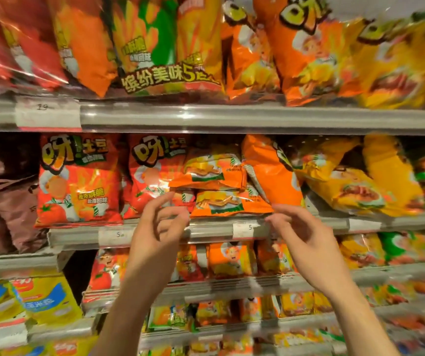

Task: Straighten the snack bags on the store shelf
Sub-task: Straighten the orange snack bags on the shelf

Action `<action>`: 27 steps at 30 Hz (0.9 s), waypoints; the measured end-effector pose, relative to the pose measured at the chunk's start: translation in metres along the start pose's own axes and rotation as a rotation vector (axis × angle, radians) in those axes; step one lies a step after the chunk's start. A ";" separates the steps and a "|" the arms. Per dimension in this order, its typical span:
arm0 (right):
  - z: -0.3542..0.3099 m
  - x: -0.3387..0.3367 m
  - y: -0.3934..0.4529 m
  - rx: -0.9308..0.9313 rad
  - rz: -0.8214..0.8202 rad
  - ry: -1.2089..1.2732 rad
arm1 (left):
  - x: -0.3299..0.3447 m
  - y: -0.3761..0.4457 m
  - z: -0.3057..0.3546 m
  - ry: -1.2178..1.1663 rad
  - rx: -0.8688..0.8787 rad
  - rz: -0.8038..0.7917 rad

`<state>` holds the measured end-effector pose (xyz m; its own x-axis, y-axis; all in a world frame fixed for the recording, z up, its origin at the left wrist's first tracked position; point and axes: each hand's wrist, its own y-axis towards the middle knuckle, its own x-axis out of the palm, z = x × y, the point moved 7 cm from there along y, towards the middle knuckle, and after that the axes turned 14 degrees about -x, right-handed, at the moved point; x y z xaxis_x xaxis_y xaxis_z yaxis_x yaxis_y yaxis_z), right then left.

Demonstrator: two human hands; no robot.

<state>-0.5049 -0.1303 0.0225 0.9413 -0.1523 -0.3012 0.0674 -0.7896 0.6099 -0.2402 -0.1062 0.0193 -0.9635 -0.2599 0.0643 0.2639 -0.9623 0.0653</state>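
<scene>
On the middle shelf (pixel 206 231) two orange snack bags lie flat, one (pixel 211 170) stacked on the other (pixel 232 202). A third orange bag (pixel 273 173) leans tilted to their right. My left hand (pixel 160 227) hovers just in front of the lower bag's left end, fingers loosely curled, holding nothing. My right hand (pixel 301 235) is raised at the lower bag's right corner, fingers relaxed, holding nothing. Two red tomato bags (pixel 78 181) stand upright to the left.
Yellow bags (pixel 355 186) lie tumbled on the right of the same shelf, brown bags (pixel 6 201) on the far left. The shelf above holds large orange and red bags (pixel 309 52). Lower shelves carry more small snack bags (pixel 229 260).
</scene>
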 end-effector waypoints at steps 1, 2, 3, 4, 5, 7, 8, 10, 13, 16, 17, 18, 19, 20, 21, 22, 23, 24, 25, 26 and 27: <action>-0.005 -0.004 0.006 -0.019 0.006 -0.033 | 0.004 0.003 0.005 0.001 0.023 -0.005; -0.010 -0.008 0.012 -0.035 0.022 -0.068 | 0.006 0.007 0.009 0.018 0.049 0.000; -0.013 -0.013 0.017 -0.049 0.041 -0.106 | 0.007 0.010 0.011 0.052 0.077 0.009; -0.014 -0.017 0.021 -0.061 0.058 -0.147 | 0.008 0.014 0.014 0.101 0.103 0.022; -0.014 -0.019 0.025 -0.074 0.064 -0.195 | 0.007 0.018 0.014 0.155 0.125 0.037; -0.015 -0.021 0.033 -0.103 0.062 -0.297 | 0.004 0.029 0.014 0.240 0.136 0.080; -0.016 -0.021 0.037 -0.123 0.061 -0.339 | 0.003 0.035 0.015 0.276 0.130 0.101; -0.019 -0.017 0.047 -0.178 0.054 -0.423 | 0.002 0.046 0.017 0.360 0.124 0.137; -0.018 -0.012 0.062 -0.302 0.063 -0.568 | 0.003 0.060 0.022 0.527 0.171 0.209; -0.004 -0.008 0.079 -0.310 0.005 -0.621 | 0.005 0.074 0.024 0.639 0.160 0.250; 0.002 -0.006 0.084 -0.292 -0.032 -0.611 | 0.007 0.078 0.025 0.653 0.151 0.245; 0.008 -0.004 0.088 -0.275 -0.070 -0.591 | 0.008 0.083 0.026 0.654 0.136 0.232; 0.014 -0.001 0.091 -0.262 -0.105 -0.572 | 0.010 0.087 0.027 0.648 0.107 0.213; 0.019 0.001 0.093 -0.250 -0.134 -0.557 | 0.010 0.092 0.027 0.630 0.076 0.201; 0.024 0.002 0.095 -0.230 -0.155 -0.541 | 0.010 0.095 0.028 0.608 0.047 0.203; 0.029 0.003 0.096 -0.206 -0.169 -0.516 | 0.009 0.100 0.030 0.590 0.026 0.212; 0.033 0.003 0.097 -0.183 -0.179 -0.485 | 0.009 0.101 0.031 0.581 0.002 0.223; 0.036 0.002 0.098 -0.163 -0.186 -0.454 | 0.008 0.104 0.032 0.585 -0.014 0.233; 0.039 0.002 0.098 -0.150 -0.188 -0.429 | 0.009 0.105 0.032 0.603 -0.026 0.240; 0.041 0.001 0.098 -0.142 -0.182 -0.409 | 0.010 0.106 0.033 0.625 -0.024 0.245; 0.042 0.001 0.097 -0.140 -0.166 -0.395 | 0.012 0.106 0.034 0.642 -0.018 0.248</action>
<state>-0.5115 -0.2320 0.0513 0.7176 -0.2670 -0.6432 0.2762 -0.7387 0.6149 -0.2227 -0.2085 0.0612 -0.7119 -0.4634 -0.5277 0.4850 -0.8678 0.1079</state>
